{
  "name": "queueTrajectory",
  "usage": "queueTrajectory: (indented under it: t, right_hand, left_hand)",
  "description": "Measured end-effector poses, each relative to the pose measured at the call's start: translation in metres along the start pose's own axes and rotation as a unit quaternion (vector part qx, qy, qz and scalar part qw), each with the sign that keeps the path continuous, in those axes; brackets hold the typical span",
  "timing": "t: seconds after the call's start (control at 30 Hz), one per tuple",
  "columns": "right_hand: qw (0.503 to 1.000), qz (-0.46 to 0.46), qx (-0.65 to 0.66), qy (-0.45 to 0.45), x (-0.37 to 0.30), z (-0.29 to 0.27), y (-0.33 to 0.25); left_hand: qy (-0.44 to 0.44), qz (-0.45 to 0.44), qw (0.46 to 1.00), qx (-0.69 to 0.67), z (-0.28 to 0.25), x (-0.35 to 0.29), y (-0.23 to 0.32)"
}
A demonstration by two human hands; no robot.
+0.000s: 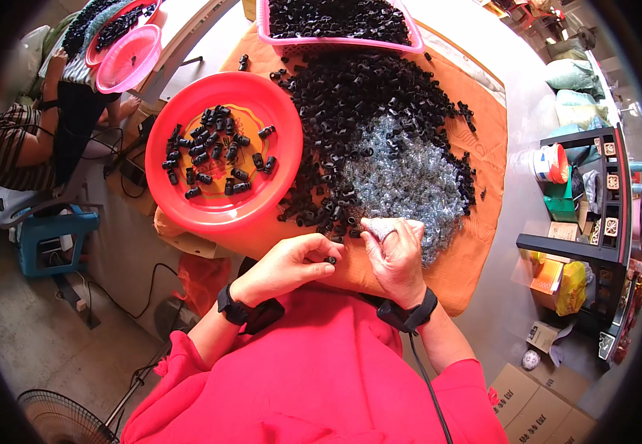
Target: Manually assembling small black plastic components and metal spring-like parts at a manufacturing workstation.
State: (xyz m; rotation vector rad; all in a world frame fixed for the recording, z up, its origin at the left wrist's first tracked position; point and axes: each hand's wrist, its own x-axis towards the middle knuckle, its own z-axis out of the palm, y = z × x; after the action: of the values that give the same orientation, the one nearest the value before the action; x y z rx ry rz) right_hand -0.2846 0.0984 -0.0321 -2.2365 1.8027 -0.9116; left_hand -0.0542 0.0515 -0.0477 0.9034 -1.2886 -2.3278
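Note:
My left hand (289,264) is at the near edge of the table, its fingers closed around a small black plastic piece (330,260). Close beside it, my right hand (397,263) has thumb and fingers pinched together at the near side of a heap of small silvery coil springs (409,181). Whatever lies in that pinch is too small to make out. A pale wrap covers one right fingertip. Beyond and left of the springs spreads a large heap of loose black plastic pieces (365,89). To the left, a round red tray (164,159) holds several black cylindrical pieces (201,140).
A pink basket (417,46) of black pieces sits at the table's far end. Orange cloth (476,244) covers the tabletop. At left, another person (21,140) works near a pink bowl (132,63) and a blue stool (51,240). A fan (62,418) stands lower left; shelves (569,244) line the right.

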Motion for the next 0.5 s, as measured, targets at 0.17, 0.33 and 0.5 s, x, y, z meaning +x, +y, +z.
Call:
queueTrajectory:
  t: [0.17, 0.33, 0.5]
  right_hand:
    - [1.0, 0.001, 0.022, 0.002, 0.004, 0.005, 0.0]
    - [0.998, -0.042, -0.035, -0.039, 0.015, 0.012, -0.002]
    - [0.995, -0.046, -0.074, -0.058, 0.015, 0.01, -0.004]
  left_hand:
    - [0.013, 0.01, 0.999, 0.035, -0.001, -0.002, 0.003]
    - [0.011, 0.012, 0.999, 0.038, -0.007, -0.004, 0.001]
    - [-0.005, -0.008, 1.0, 0.016, -0.009, -0.003, 0.001]
